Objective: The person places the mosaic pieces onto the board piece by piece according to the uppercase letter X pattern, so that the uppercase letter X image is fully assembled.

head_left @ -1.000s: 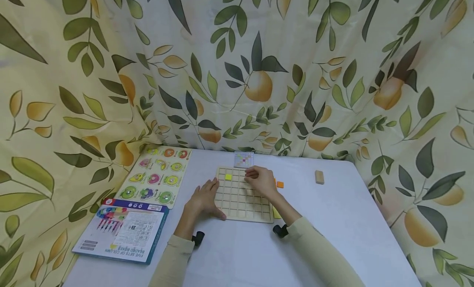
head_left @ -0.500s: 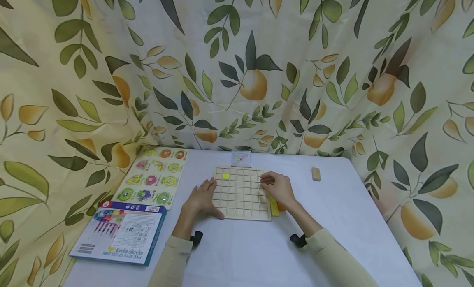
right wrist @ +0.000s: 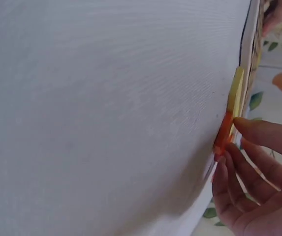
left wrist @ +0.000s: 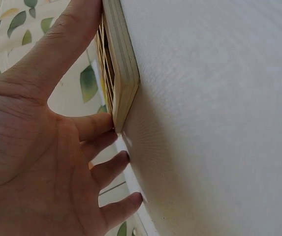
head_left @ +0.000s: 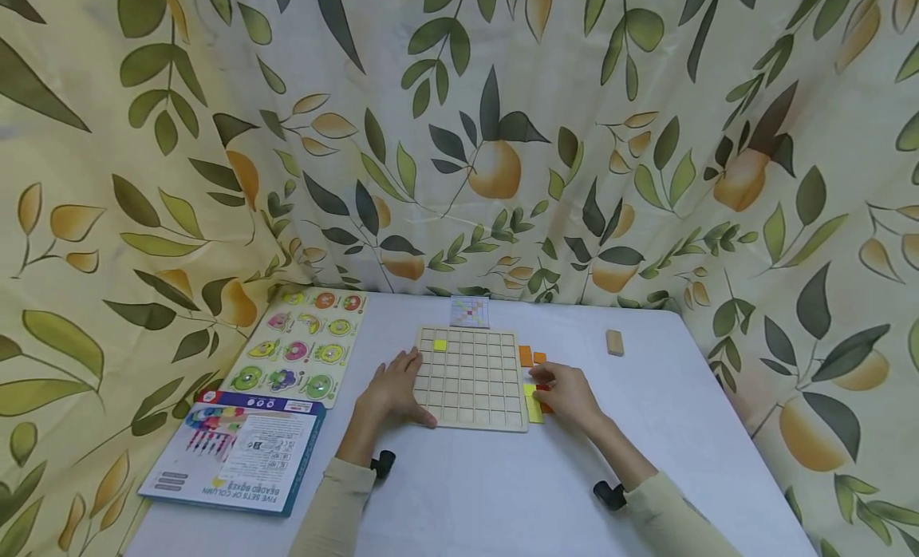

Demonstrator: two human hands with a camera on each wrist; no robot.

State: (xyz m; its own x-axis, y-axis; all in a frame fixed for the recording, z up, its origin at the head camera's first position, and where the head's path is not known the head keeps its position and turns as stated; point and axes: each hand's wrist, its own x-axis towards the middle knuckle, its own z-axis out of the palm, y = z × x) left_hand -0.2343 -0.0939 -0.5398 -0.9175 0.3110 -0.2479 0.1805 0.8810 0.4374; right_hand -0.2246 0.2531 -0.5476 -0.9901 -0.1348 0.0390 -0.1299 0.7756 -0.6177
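Note:
A square wooden grid board (head_left: 471, 381) lies on the white table, with one yellow tile (head_left: 440, 345) in a cell near its far left corner. My left hand (head_left: 391, 391) rests at the board's left side, fingers spread and thumb along the near edge; the left wrist view shows the board's corner (left wrist: 123, 93) against thumb and finger. To the right of the board, my right hand (head_left: 567, 391) is at the loose tiles, thumb and fingertips pinching an orange tile (right wrist: 223, 132). A yellow strip (head_left: 534, 409) lies beside it, partly covered by the fingers.
More orange tiles (head_left: 526, 356) lie past the right hand. Behind the board is a small colored pattern card (head_left: 470, 311). A wooden block (head_left: 614, 342) stands at the far right. On the left lie a fruit picture board (head_left: 294, 349) and a flat box (head_left: 237, 453).
My right hand has moved from over the board rightward and nearer, down to the loose tiles, uncovering the grid. The left hand stays at the board's left edge.

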